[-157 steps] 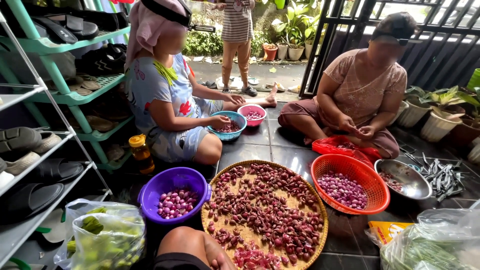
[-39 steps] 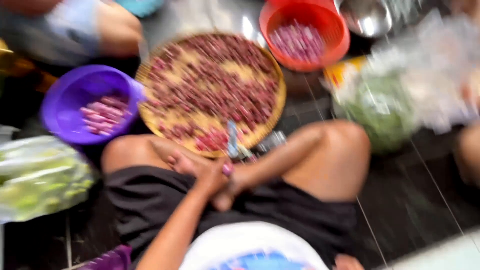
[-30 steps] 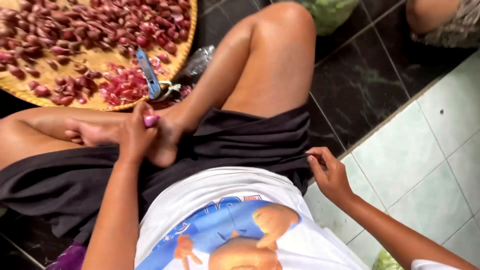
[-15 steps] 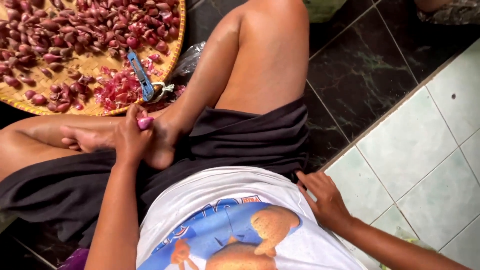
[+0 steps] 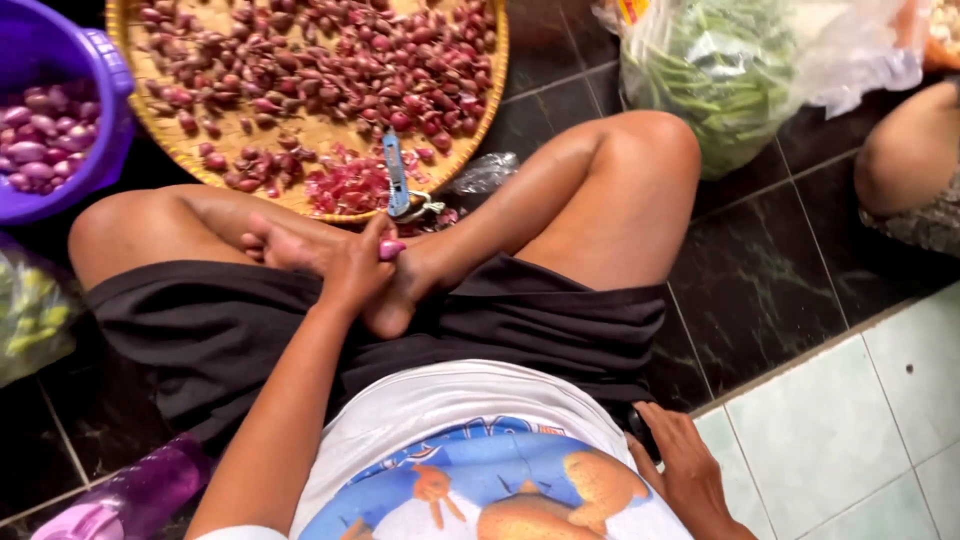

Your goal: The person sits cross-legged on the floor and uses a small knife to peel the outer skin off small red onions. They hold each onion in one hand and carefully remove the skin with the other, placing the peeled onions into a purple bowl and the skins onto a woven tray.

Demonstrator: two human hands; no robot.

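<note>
Shallot (image 5: 391,248), seemingly in left hand (image 5: 355,268)

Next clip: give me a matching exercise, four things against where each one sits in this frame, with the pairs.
Things:
1. purple tub
2. blue-handled peeler
3. small shallot
4. purple bottle

Places:
A. lying on the near rim of the woven tray, beside a heap of peelings
B. held in the left hand, over the crossed feet
C. on the dark floor at the bottom left, beside the thigh
D. at the top left, holding peeled shallots

Pairs: 1-D, 2-A, 3-B, 4-C
</note>
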